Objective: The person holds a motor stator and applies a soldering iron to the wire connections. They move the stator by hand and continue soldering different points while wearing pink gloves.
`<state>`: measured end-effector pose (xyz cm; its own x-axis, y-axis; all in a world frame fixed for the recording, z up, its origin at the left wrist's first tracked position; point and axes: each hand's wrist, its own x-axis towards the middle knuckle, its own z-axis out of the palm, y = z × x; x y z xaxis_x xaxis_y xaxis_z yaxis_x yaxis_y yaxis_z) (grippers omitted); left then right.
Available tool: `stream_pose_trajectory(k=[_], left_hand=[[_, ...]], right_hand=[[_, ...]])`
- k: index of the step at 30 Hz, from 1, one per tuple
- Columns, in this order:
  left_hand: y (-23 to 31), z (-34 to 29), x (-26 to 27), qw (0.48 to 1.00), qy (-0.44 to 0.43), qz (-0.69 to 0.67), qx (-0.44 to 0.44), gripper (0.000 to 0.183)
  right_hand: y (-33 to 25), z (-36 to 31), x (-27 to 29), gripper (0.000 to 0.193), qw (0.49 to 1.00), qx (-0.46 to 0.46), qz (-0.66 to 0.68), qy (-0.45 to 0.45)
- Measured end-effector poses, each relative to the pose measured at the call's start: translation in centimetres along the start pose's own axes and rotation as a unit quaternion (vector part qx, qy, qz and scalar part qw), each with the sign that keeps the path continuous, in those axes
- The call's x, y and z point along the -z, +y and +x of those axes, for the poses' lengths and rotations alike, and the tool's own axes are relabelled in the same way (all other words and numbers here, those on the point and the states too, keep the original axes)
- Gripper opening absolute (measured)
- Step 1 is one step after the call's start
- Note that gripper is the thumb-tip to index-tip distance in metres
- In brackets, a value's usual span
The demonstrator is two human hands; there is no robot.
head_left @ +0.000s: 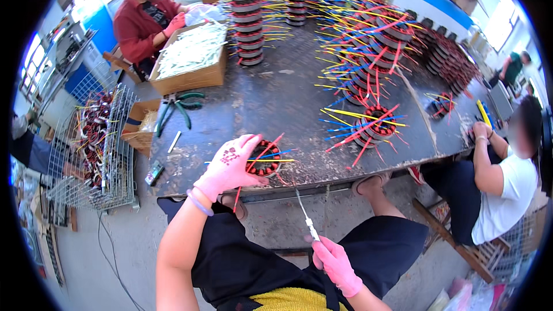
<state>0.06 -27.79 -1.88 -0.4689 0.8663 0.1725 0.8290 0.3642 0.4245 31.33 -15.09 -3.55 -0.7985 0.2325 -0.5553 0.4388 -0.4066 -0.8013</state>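
Observation:
My left hand (231, 164), in a pink glove, grips a motor stator (266, 161) at the table's near edge. The stator is a round metal ring with dark red windings and red, blue and yellow wires sticking out. My right hand (337, 268), also gloved in pink, is closed around a slim tool (311, 228) with a white section and a thin metal shaft. Its tip points up toward the table edge, just right of the held stator; whether it touches a wire I cannot tell. Another stator (374, 125) with splayed wires sits on the table to the right.
Green-handled pliers (180, 106) lie left, by a carton (190, 78) of white strips. Stator stacks (249, 29) stand at the back, and wired ones (374, 52) lean at right. A wire basket (118, 181) holds more stators. Co-workers sit at left (141, 29) and right (507, 178).

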Motion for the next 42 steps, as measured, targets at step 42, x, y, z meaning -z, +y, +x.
stream_pose_trajectory(k=[42], left_hand=[[0.1,-0.1,-0.1,1.000,-0.009,-0.002,0.005,0.098]], right_hand=[[0.3,-0.2,-0.5,0.036,1.000,-0.009,-0.007,-0.003]])
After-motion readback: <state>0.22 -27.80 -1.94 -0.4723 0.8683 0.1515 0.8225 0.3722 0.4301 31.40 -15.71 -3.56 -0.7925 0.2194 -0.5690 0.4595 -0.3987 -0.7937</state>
